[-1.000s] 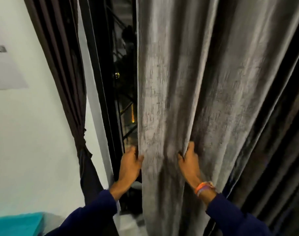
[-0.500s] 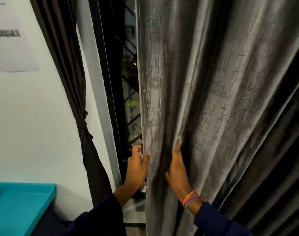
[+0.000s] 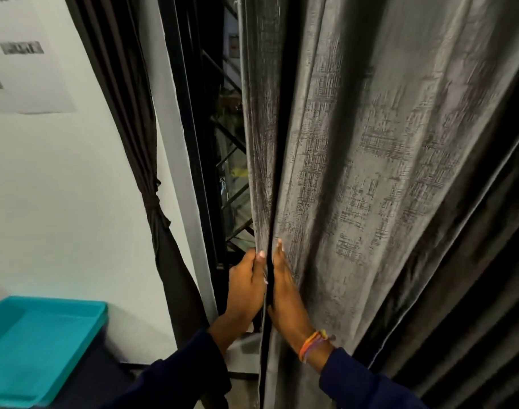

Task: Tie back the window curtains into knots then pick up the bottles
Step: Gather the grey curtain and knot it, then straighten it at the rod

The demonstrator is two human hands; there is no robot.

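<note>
A wide grey textured curtain (image 3: 370,160) hangs in front of me and fills the right side of the view. My left hand (image 3: 246,287) grips its left edge, thumb on the front and fingers behind the fabric. Beside it, my right hand (image 3: 285,290) lies against the curtain with its fingers tucked into a fold, so the cloth is bunched into a narrow pleat between the two hands. A dark brown curtain (image 3: 152,196) at the left is tied in a knot at mid height. No bottles are in view.
A dark window frame with a metal grille (image 3: 223,160) shows between the two curtains. A turquoise tray (image 3: 31,346) sits at the lower left against a white wall bearing a paper notice (image 3: 25,72). Darker pleated fabric (image 3: 494,320) hangs at the far right.
My hands have moved together, gathering the grey curtain's left portion into a tight fold. The view has shifted right and down, bringing the turquoise tray further into sight.
</note>
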